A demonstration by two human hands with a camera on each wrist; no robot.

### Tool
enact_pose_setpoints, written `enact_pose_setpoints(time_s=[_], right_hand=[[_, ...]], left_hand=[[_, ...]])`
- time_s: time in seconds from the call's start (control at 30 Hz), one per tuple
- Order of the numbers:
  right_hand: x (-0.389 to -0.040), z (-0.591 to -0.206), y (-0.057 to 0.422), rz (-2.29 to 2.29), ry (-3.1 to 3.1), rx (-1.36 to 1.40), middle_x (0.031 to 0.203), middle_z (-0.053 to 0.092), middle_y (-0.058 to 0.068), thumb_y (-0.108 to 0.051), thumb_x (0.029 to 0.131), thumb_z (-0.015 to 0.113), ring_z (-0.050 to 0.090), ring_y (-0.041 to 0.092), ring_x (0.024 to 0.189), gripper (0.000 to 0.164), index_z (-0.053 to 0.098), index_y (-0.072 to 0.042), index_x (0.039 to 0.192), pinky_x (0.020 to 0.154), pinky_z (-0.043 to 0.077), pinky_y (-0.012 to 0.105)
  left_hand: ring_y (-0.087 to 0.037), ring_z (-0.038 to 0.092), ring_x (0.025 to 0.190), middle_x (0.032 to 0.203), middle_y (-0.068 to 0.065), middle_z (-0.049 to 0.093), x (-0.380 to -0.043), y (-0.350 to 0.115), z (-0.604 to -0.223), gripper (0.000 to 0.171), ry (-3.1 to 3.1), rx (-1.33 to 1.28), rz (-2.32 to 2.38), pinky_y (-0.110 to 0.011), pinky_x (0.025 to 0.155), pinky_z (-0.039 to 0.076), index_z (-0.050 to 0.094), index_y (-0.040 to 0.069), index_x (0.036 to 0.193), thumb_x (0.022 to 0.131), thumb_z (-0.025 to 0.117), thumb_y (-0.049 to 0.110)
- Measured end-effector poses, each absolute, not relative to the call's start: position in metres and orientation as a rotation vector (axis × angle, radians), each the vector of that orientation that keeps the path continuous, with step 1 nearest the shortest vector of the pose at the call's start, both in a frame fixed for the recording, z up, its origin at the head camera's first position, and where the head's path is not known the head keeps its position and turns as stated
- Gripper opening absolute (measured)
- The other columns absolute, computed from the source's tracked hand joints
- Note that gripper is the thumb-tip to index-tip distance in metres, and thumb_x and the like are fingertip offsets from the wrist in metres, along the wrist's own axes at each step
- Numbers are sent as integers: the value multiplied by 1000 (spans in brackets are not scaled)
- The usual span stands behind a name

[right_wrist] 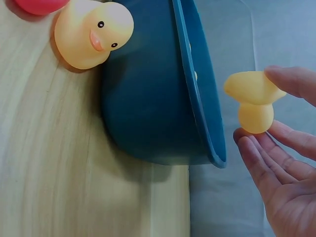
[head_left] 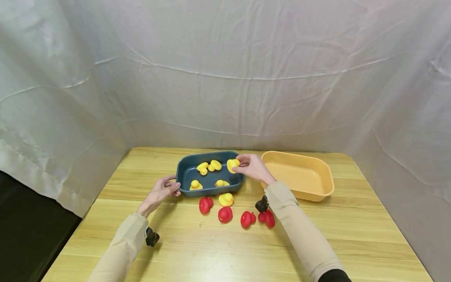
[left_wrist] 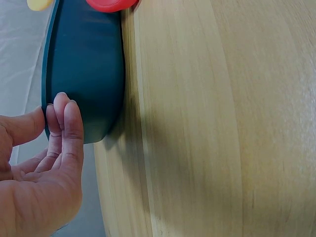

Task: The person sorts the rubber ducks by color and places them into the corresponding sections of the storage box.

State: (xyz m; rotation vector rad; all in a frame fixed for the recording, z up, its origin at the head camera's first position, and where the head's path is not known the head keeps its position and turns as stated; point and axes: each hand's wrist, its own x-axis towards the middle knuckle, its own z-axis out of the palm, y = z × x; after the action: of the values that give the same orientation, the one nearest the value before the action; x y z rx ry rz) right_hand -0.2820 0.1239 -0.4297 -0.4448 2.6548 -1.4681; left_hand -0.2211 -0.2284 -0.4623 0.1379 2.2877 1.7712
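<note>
At its left end, the dark blue bin (head_left: 208, 192) has its rim pinched between the thumb and fingers of my left hand (head_left: 164, 188). My right hand (head_left: 251, 167) holds a yellow rubber duck (right_wrist: 254, 101) between thumb and fingertips, over the right end of the bin. Several yellow ducks (head_left: 215, 165) lie inside the bin. Just in front of its wall, another yellow duck (head_left: 226, 199) sits on the table; in the right wrist view its face shows. Several red ducks (head_left: 225, 214) lie nearer to me, one of them (head_left: 266, 219) beside my right forearm.
To the right of the blue bin stands a yellow bin (head_left: 299, 172), partly covered by my right hand and sleeve. Both bins are on a wooden table (head_left: 197, 250). Pale fabric (head_left: 225, 98) hangs behind the table and along both sides.
</note>
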Motion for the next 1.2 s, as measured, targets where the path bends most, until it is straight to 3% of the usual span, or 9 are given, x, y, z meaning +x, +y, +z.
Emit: enact_pose_setpoints(time_s=[0.9, 1.2], right_hand=[[-301, -431, 118, -1402, 2705, -387, 119, 70, 21, -22, 87, 79, 67, 32, 110, 50, 64, 4, 126, 98, 56, 43], [-298, -430, 121, -1468, 2662, -387, 127, 65, 29, -18, 89, 75, 65, 37, 115, 53, 59, 8, 132, 101, 55, 45]], left_hand=[[-7, 66, 74, 87, -4, 66, -219, -227, -460, 58, 2290, 120, 1764, -27, 79, 61, 27, -19, 148, 102, 54, 5], [-6, 66, 74, 88, -5, 66, -219, -227, -461, 58, 2286, 132, 1772, -23, 77, 60, 26, -19, 148, 103, 54, 5]])
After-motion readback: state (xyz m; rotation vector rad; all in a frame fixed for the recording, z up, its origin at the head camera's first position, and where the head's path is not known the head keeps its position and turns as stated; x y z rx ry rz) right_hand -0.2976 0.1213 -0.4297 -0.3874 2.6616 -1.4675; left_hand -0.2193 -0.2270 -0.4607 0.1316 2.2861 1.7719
